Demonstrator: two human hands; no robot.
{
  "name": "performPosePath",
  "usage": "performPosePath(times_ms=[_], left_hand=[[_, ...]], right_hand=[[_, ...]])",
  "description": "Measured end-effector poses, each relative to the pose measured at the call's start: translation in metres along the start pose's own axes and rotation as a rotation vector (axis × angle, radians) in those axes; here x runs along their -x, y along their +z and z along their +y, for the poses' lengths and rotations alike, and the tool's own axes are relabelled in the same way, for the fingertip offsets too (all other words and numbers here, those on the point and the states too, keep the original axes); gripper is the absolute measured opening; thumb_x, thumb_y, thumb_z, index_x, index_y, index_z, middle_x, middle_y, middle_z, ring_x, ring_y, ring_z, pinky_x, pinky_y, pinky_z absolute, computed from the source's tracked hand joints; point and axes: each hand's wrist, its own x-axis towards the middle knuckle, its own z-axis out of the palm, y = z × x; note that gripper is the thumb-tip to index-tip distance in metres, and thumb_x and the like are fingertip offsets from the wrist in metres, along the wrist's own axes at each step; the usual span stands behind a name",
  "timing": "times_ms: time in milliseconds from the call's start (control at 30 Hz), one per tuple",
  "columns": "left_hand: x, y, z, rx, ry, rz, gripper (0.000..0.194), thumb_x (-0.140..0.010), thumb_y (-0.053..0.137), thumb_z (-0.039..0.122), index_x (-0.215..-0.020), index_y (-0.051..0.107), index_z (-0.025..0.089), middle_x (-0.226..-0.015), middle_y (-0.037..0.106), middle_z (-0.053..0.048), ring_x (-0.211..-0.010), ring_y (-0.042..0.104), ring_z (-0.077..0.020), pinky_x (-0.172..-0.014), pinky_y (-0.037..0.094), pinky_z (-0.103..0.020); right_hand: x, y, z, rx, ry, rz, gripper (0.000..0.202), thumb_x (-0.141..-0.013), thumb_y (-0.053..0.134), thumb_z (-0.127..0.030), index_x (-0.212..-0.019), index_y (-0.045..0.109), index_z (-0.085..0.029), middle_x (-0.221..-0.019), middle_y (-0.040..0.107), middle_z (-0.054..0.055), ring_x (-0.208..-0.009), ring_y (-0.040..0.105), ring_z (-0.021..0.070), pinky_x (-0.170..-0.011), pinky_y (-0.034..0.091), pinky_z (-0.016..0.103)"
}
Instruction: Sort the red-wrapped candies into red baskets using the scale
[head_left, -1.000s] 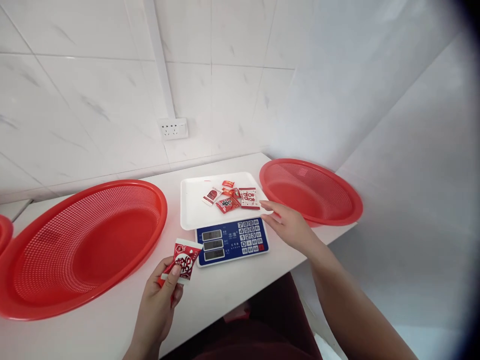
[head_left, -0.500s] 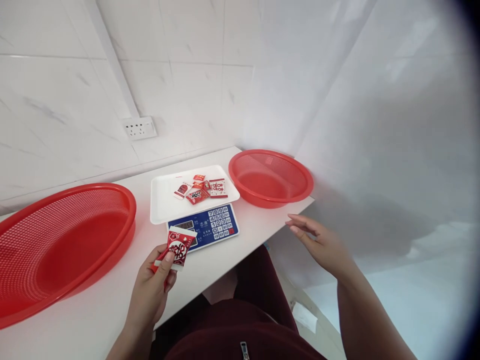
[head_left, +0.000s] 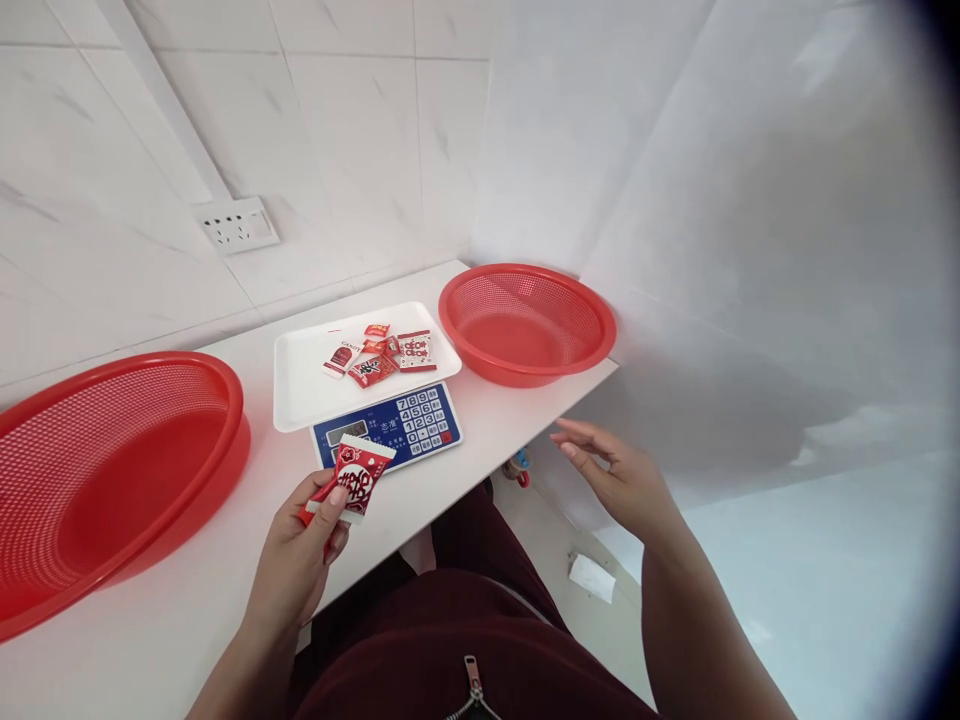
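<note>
One red packet is pinched by the left hand near a 志准 digital scale and "CANDY" sachet, the right hand unclenched.

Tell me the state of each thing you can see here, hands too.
Left grip, closed on red-and-white rectangular packet
Right grip, open
Blue plastic scale, top display showing digits
White rectangular plastic tray, bearing small red-and-white packets
Left red oval plastic basket, upright
Right red oval plastic basket, upright
White rectangular wall socket, no plug inserted
</note>
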Motion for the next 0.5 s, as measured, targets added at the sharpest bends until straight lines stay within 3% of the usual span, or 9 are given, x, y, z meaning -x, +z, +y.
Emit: performPosePath(times_ms=[200,500], left_hand=[[-0.001,-0.001,0.001,0.002,-0.007,-0.033,0.037,-0.067,0.07,0.046,-0.087,0.057,0.018,-0.064,0.049,0.005,-0.044,0.033,-0.0027,-0.039,0.024,-0.016],[-0.001,-0.018,-0.002,0.017,-0.023,-0.006,0.036,-0.069,0.069,0.047,-0.087,0.057,0.019,-0.062,0.05,0.005,-0.043,0.032,-0.0016,-0.039,0.023,-0.015]], right_hand=[[0.001,0.006,-0.008,-0.008,-0.033,0.003,0.032,-0.085,0.05,-0.039,-0.112,0.059,-0.025,-0.101,0.07,0.004,-0.1,0.063,0.021,-0.08,0.052,0.034],[-0.009,0.02,-0.016,-0.003,-0.03,-0.074,0.033,-0.085,0.049,-0.04,-0.114,0.058,-0.025,-0.102,0.069,0.004,-0.1,0.062,0.0213,-0.071,0.054,0.031]])
